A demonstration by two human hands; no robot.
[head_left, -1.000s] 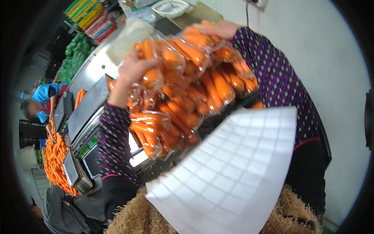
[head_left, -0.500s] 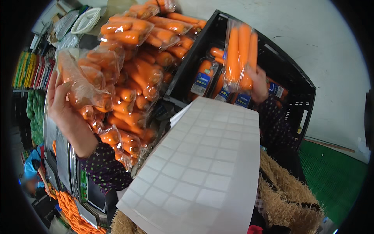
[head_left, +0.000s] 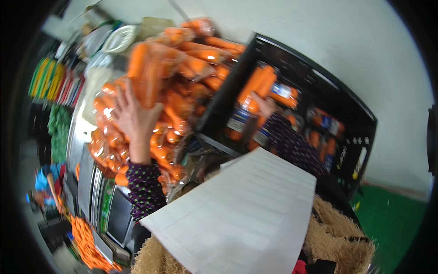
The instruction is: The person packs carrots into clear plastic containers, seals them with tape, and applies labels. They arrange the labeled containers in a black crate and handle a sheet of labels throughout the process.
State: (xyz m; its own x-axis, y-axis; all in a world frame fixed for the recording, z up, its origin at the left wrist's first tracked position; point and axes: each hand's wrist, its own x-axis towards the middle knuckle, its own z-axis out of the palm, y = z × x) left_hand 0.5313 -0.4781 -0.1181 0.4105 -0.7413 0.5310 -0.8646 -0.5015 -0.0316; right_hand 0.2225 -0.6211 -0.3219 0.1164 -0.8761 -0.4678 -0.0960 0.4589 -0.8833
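In the middle, my left hand (head_left: 132, 114) reaches over the pile of bagged carrots (head_left: 182, 105). Its thumb and fingers are around the lower end of a clear bag of carrots (head_left: 147, 75), which stands tilted up and is blurred. My right hand (head_left: 265, 106) is down inside the black crate (head_left: 315, 71), fingers closed on the lower end of another bag of carrots (head_left: 259, 81). Around it in the crate lie several carrot bags with blue and white labels (head_left: 284, 92). A white sheet with faint rows of label shapes (head_left: 232, 205) lies before me, below both hands.
A white basket (head_left: 119, 39) stands at the back left near bundled coloured bags (head_left: 48, 80). Loose carrots (head_left: 89, 244) and a person in blue (head_left: 43, 182) are at lower left. Green flooring (head_left: 388, 223) lies right of the crate, beside a white wall (head_left: 392, 91).
My right hand has lowered its bag of carrots from above the crate down into it. My left hand has moved right, and a bag now stands upright at its fingers.
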